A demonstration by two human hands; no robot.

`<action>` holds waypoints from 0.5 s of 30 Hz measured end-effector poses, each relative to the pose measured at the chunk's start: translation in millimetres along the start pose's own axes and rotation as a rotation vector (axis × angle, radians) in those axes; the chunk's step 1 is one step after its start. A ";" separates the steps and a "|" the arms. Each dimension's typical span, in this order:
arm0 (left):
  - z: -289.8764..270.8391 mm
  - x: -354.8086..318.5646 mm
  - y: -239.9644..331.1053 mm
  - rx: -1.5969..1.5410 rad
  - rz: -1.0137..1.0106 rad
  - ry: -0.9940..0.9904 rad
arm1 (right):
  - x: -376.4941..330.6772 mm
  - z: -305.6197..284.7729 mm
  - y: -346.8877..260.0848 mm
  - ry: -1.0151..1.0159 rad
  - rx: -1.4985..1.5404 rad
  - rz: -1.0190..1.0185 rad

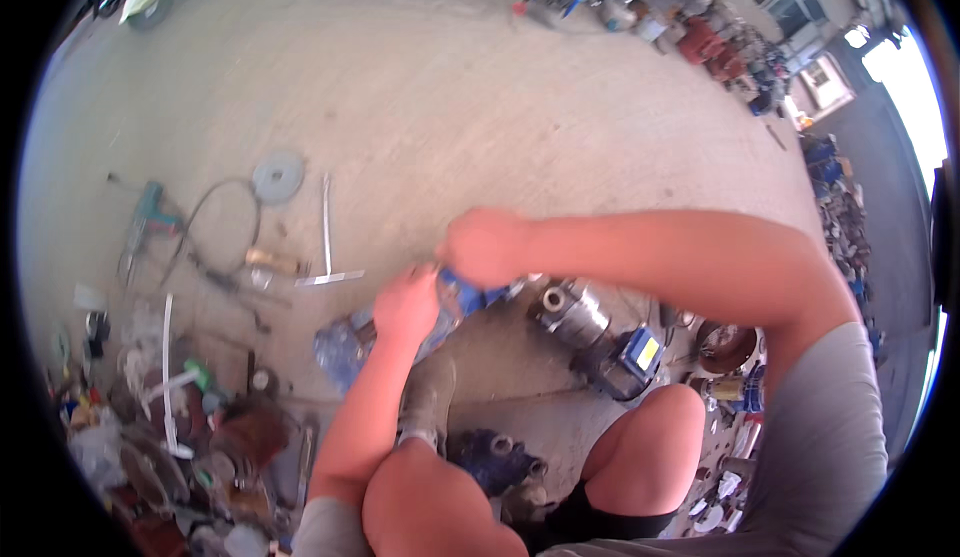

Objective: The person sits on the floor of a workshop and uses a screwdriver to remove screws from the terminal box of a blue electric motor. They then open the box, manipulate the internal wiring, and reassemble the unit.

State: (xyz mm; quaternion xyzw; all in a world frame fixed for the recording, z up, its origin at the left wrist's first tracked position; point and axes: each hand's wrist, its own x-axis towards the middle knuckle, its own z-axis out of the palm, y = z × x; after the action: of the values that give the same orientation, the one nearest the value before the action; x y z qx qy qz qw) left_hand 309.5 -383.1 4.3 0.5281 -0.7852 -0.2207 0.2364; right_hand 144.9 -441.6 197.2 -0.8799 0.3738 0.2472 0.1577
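Note:
My left hand (pixel 408 307) is closed above a blue piece (pixel 345 345) that looks wrapped in clear plastic, lying on the floor beside my shoe. Close by, a little farther and to the right, my right hand (pixel 488 247) is curled into a fist, smeared by motion. The two hands nearly meet. What their fingers hold is hidden. More blue shows beneath the right hand. To the right lies a pump (pixel 575 317) with a shiny metal body and a blue box on its side. Between my legs sits a dark blue casting (pixel 495 460) with round openings.
On the left floor lie a green power drill (pixel 150 212) with a cord, a grey disc (pixel 278 177), a hammer (pixel 275 260) and a T-shaped rod (pixel 327 227). Mixed parts crowd the lower left. Parts are heaped along the right wall; red castings (pixel 703 42) stand at the back right.

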 end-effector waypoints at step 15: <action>-2.9 -1.1 2.8 -0.021 -0.092 -0.016 | -18.0 -16.2 -22.9 0.148 -0.002 0.131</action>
State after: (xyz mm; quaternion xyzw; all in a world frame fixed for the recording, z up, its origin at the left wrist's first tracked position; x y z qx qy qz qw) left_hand 309.6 -381.3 8.1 0.5594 -0.7596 -0.2438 0.2251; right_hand 156.2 -423.3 222.7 -0.8695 0.4410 0.1919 0.1122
